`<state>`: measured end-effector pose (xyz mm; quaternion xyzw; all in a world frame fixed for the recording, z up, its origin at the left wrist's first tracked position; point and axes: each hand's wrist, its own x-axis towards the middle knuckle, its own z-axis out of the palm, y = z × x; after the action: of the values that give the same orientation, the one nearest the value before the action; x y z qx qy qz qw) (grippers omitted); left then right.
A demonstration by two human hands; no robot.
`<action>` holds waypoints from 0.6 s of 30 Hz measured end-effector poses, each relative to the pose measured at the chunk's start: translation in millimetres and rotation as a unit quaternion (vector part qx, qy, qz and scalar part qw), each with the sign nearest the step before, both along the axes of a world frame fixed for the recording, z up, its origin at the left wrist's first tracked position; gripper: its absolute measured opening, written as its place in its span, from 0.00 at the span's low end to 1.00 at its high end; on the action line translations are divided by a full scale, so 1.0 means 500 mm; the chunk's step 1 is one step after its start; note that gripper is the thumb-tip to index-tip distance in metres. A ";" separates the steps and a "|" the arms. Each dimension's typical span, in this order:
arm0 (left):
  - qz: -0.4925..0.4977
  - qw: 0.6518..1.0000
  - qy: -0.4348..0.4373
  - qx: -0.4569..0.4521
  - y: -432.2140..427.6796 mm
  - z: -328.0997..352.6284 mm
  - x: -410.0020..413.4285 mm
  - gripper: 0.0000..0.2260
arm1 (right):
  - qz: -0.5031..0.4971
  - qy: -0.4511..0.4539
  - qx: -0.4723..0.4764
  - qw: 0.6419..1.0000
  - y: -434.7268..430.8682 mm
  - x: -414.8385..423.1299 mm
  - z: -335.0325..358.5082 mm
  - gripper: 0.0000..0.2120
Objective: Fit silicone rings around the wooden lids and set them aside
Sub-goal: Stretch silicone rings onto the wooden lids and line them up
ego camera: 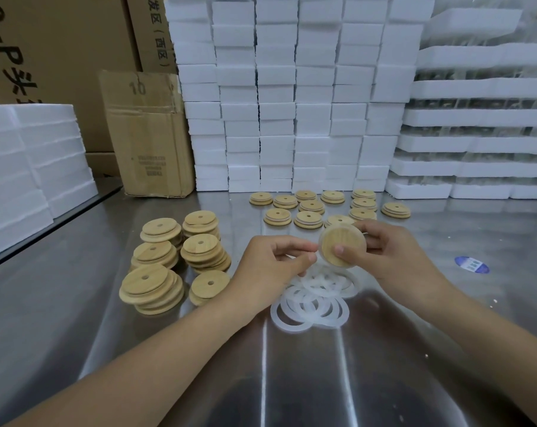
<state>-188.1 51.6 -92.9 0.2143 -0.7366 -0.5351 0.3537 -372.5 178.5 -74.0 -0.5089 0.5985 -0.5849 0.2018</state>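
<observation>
Head view shows the right hand [393, 257] gripping a wooden lid [338, 245] just above the desk [322, 380]. The left hand [270, 263] pinches the silicone ring [321, 240] at the lid's left edge. Fitting seems in progress; next, the ring must seat all around.
</observation>
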 end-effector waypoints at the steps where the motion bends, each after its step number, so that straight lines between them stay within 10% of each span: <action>1: -0.006 1.000 -0.005 0.008 -0.001 0.001 0.002 0.07 | 0.002 0.002 -0.002 1.000 0.000 0.000 0.000 0.09; 18: -0.054 0.997 -0.031 0.044 -0.015 0.008 0.010 0.04 | 0.032 0.026 -0.029 0.999 -0.005 0.003 -0.005 0.10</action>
<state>-183.1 44.1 -89.0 0.2058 -0.7333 -0.5785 0.2920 -370.9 175.9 -76.6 -0.5483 0.5700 -0.5817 0.1900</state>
